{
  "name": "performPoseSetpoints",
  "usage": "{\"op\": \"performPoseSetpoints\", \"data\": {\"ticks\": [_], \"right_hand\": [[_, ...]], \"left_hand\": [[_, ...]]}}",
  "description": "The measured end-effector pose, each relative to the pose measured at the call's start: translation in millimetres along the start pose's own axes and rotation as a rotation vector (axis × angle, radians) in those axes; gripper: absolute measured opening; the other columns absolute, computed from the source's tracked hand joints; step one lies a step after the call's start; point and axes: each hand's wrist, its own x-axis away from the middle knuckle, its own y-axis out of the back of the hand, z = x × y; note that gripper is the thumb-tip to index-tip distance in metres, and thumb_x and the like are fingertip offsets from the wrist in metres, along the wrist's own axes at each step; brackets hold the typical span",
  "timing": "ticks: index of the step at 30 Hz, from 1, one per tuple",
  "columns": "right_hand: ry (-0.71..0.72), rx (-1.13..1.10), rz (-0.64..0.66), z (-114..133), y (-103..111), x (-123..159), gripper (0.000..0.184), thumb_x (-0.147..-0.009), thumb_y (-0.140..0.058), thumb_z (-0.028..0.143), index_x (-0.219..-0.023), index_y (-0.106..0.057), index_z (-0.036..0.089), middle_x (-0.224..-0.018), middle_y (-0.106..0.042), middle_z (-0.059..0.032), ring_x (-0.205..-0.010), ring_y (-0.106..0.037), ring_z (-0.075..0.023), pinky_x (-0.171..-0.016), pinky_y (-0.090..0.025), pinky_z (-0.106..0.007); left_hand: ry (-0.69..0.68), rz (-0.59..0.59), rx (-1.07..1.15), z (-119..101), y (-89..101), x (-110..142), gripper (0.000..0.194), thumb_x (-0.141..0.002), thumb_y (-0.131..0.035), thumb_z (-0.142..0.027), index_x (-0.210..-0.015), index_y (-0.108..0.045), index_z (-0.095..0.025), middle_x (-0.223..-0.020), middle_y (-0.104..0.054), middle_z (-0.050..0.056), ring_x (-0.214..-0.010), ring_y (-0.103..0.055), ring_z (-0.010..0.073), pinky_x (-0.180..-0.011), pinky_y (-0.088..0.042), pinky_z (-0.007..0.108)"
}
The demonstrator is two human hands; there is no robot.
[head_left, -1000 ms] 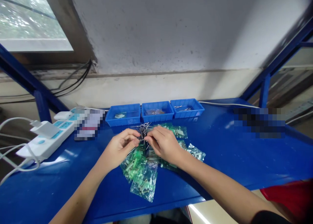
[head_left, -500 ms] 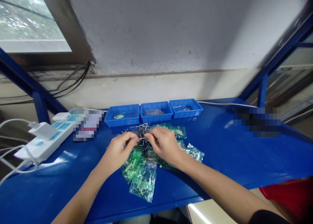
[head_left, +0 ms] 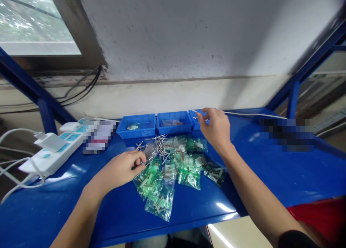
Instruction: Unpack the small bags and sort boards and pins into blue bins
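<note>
While left hand (head_left: pixel 119 168) clutches pins (head_left: pixel 142 163), slack grip could drop some; right hand (head_left: pixel 215 127) at bin (head_left: pixel 196 126), grasp unclear.

Thin metal pins (head_left: pixel 161 146) heaped loosely, criss-crossed; translucent green packets (head_left: pixel 160 202) overlapping just beside.

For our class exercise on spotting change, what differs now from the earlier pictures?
The right hand has moved away from the left hand, rightward and farther from the person, to the rightmost blue tray; whether it holds anything is unclear. The left hand has drawn slightly left and nearer, curled around what look like metal rods. The trays and power strip stayed put.
</note>
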Motion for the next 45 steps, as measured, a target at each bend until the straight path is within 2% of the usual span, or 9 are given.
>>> {"op": "performPoseSetpoints", "data": {"ticks": [5,12,16,20,25,29,35,39,45], "right_hand": [[-0.156,0.168,0.163,-26.1,-12.9,4.5,0.046,-0.085,-0.052,0.044,-0.113,-0.056,0.008,-0.101,-0.061,-0.0222,-0.093,-0.052,-0.0347,-0.070,-0.041,-0.043],[0.275,-0.352,0.434,56.0,-14.0,40.4,0.030,-0.090,-0.047,0.035,-0.109,-0.060,0.015,-0.092,-0.062,-0.0112,-0.089,-0.052,-0.0244,-0.076,-0.042,-0.040],[0.413,-0.432,0.543,77.4,-12.8,56.4,0.031,-0.090,-0.049,0.035,-0.110,-0.059,0.015,-0.093,-0.062,-0.0095,-0.093,-0.050,-0.0232,-0.077,-0.041,-0.038],[0.448,-0.438,0.535,76.2,-13.5,58.2,0.029,-0.090,-0.049,0.033,-0.110,-0.058,0.015,-0.093,-0.061,-0.0090,-0.092,-0.049,-0.0224,-0.077,-0.041,-0.036],[0.502,-0.493,0.437,75.6,-9.1,53.5,0.028,-0.091,-0.048,0.030,-0.112,-0.055,0.014,-0.093,-0.061,-0.0085,-0.085,-0.050,-0.0201,-0.072,-0.040,-0.033],[0.511,-0.535,0.341,77.0,-5.9,52.8,0.018,-0.092,-0.045,0.027,-0.095,-0.058,0.014,-0.082,-0.061,-0.0064,-0.075,-0.049,-0.0169,-0.066,-0.039,-0.031],[0.543,-0.513,0.304,78.9,-2.5,52.3,0.019,-0.093,-0.043,0.026,-0.089,-0.059,0.016,-0.078,-0.060,-0.0054,-0.071,-0.049,-0.0158,-0.063,-0.038,-0.030],[0.486,-0.526,0.301,81.1,-1.6,52.8,0.024,-0.093,-0.042,0.027,-0.082,-0.060,0.016,-0.075,-0.060,-0.0055,-0.069,-0.049,-0.0153,-0.062,-0.039,-0.030],[0.450,-0.563,0.313,80.5,0.0,52.4,0.025,-0.093,-0.044,0.034,-0.089,-0.061,0.014,-0.079,-0.062,-0.0055,-0.072,-0.052,-0.0156,-0.066,-0.041,-0.030]], "left_hand": [[0.012,-0.004,-0.142,6.6,-0.8,1.6,0.009,-0.079,-0.049,-0.026,-0.079,-0.058,-0.023,-0.076,-0.057,0.000,-0.073,-0.055,0.0178,-0.066,-0.042,0.028],[0.024,-0.067,-0.203,-5.1,-7.6,-4.0,0.014,-0.083,-0.049,-0.032,-0.082,-0.059,-0.023,-0.087,-0.060,0.004,-0.094,-0.055,0.0263,-0.078,-0.043,0.035],[0.026,-0.078,-0.246,-4.7,-10.9,-6.6,0.012,-0.083,-0.051,-0.031,-0.082,-0.059,-0.023,-0.088,-0.061,0.004,-0.091,-0.055,0.0272,-0.078,-0.043,0.038],[0.005,-0.126,-0.197,-7.7,-10.0,-7.0,0.014,-0.086,-0.045,-0.028,-0.080,-0.055,-0.022,-0.087,-0.060,0.004,-0.088,-0.055,0.0250,-0.074,-0.043,0.036],[0.060,-0.193,0.175,-15.1,-3.7,-2.3,0.017,-0.089,-0.046,-0.036,-0.090,-0.054,-0.021,-0.081,-0.059,0.001,-0.072,-0.056,0.0167,-0.063,-0.045,0.027],[-0.007,-0.197,0.364,-18.1,-3.1,-0.1,0.018,-0.088,-0.050,-0.037,-0.090,-0.057,-0.020,-0.082,-0.060,0.001,-0.076,-0.058,0.0159,-0.069,-0.047,0.026],[-0.050,-0.195,0.373,-16.5,-8.6,-3.7,0.019,-0.090,-0.049,-0.034,-0.093,-0.061,-0.020,-0.083,-0.063,0.001,-0.077,-0.060,0.0150,-0.071,-0.048,0.027],[-0.030,-0.294,0.380,-17.5,-12.6,-4.1,0.021,-0.085,-0.056,-0.035,-0.100,-0.058,-0.020,-0.078,-0.059,0.000,-0.070,-0.058,0.0135,-0.064,-0.047,0.025],[-0.047,-0.338,0.241,-21.5,-11.1,-3.6,0.020,-0.089,-0.050,-0.034,-0.084,-0.060,-0.018,-0.073,-0.059,0.000,-0.065,-0.055,0.0128,-0.061,-0.043,0.024]]}}
